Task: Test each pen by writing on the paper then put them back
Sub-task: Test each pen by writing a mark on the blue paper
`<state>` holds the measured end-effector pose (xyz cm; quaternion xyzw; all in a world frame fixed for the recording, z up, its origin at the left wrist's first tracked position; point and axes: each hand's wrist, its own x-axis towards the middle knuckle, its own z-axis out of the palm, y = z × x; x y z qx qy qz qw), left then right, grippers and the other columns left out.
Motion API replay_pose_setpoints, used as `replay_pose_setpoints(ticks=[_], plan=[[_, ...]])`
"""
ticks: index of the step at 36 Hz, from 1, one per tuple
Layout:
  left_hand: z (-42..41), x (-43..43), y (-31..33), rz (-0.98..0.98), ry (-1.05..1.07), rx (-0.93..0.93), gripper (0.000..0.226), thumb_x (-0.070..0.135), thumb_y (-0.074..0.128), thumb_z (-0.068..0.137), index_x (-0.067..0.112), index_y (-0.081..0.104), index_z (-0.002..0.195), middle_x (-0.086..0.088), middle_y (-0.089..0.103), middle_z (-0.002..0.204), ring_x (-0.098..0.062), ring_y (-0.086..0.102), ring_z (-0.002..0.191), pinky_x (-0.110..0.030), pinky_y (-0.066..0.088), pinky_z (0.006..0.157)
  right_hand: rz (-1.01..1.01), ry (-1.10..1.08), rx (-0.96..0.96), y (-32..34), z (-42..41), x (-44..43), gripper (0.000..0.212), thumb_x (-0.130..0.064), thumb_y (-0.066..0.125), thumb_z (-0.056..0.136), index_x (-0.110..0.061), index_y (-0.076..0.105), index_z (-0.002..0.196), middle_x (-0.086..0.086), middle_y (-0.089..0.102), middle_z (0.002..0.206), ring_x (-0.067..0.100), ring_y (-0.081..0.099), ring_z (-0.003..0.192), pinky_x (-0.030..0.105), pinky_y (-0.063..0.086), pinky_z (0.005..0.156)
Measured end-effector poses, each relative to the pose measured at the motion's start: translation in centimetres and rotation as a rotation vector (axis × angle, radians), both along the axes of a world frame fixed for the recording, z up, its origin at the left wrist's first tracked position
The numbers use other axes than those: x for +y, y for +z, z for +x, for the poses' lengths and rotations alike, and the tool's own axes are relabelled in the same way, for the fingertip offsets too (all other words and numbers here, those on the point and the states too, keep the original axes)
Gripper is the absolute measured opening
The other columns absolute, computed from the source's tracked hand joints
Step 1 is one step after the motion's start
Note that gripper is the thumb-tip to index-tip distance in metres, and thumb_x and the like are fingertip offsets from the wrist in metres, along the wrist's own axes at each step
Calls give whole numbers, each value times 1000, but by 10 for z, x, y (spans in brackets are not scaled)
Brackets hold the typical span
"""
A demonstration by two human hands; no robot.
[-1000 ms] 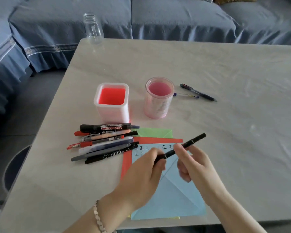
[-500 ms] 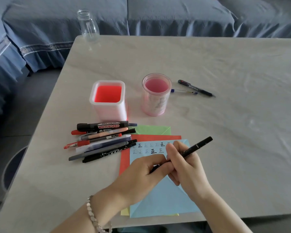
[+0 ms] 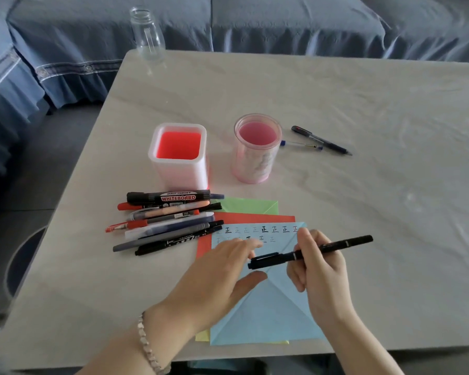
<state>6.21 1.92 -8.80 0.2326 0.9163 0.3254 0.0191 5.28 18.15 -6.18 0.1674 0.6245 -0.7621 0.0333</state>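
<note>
The right hand is grasping a capped black pen, held nearly level above the blue paper on the desk; the left hand is released, with its fingers stretched over the paper just beside the pen's cap end; a pile of pens lies to the left of the paper, in front of the square holder and the round cup.

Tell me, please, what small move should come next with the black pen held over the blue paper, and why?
Probably the right hand should carry the slim black pen to the round pink plastic cup and drop it in: the pen looks capped, the left hand is open, not gripping it, and the light blue paper sheet already bears test marks.
</note>
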Motion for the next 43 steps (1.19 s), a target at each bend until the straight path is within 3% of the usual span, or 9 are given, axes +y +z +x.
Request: replay_pose_setpoints(ticks=[3, 9, 13, 16, 21, 28, 34, 38, 43], plan=[[2, 14, 0, 46, -16, 62, 29, 44, 36, 94, 26, 46, 114, 8, 65, 95, -6, 59, 83, -26, 53, 64, 109, 63, 14, 1, 3, -5, 37, -15, 46, 94, -10, 31, 60, -4, 29, 35, 11, 25, 30, 20, 22, 37], [6, 3, 2, 137, 99, 15, 17, 41, 34, 92, 28, 45, 90, 11, 56, 76, -7, 47, 68, -27, 41, 57, 9, -125, 67, 9, -6, 6, 35, -12, 42, 95, -10, 33, 61, -7, 28, 39, 8, 24, 29, 17, 19, 34], [5, -22, -9, -153, 276, 185, 12, 32, 50, 90, 22, 57, 94, 6, 52, 81, -10, 48, 75, -25, 44, 67, 51, -167, 66, 13, -13, 24, 36, -15, 45, 95, -11, 33, 61, -7, 25, 38, 9, 23, 31, 18, 20, 36], [2, -35, -20, -361, 407, 264, 33, 17, 78, 68, 6, 69, 98, -6, 54, 83, -20, 44, 79, -38, 47, 67, 100, -108, 40, 8, -12, 24, 36, -16, 47, 94, -10, 34, 61, -7, 25, 36, 10, 23, 32, 18, 21, 36], [3, -36, -30, -439, 402, 278, 54, 14, 86, 59, 5, 67, 110, -5, 59, 87, -22, 41, 87, -40, 42, 76, 126, -70, -15, -1, -6, 20, 35, -17, 49, 93, -11, 33, 62, -7, 27, 36, 12, 24, 33, 18, 21, 38], [0, -3, -29, -310, 263, 346, 44, 17, 55, 87, 14, 43, 129, -12, 52, 129, -25, 41, 119, -36, 32, 105, 184, -160, 9, -4, -10, 24, 23, -17, 50, 93, -9, 48, 71, -7, 31, 35, 9, 29, 33, 16, 28, 38], [-1, 35, -24, -434, 84, 153, 48, 41, 31, 89, 29, 45, 134, -12, 41, 144, -24, 37, 133, -43, 26, 104, 185, -187, 83, -16, -22, 31, 25, -5, 40, 94, -10, 62, 83, 0, 53, 43, 12, 51, 41, 17, 44, 47], [-6, 36, -37, -402, 17, 48, 53, 48, 21, 92, 32, 29, 142, -17, 11, 153, -31, 9, 142, -44, 1, 110, 84, -155, 61, -20, -32, 33, 27, -8, 38, 95, -9, 61, 81, 3, 68, 61, 16, 66, 59, 19, 50, 52], [-7, 33, -49, -391, 7, 90, 49, 49, 32, 91, 31, 45, 135, -19, 32, 147, -33, 26, 138, -41, 14, 113, 200, -144, 55, -26, -41, 25, 23, -18, 54, 91, -9, 59, 70, 1, 65, 52, 13, 60, 48, 20, 49, 47]])
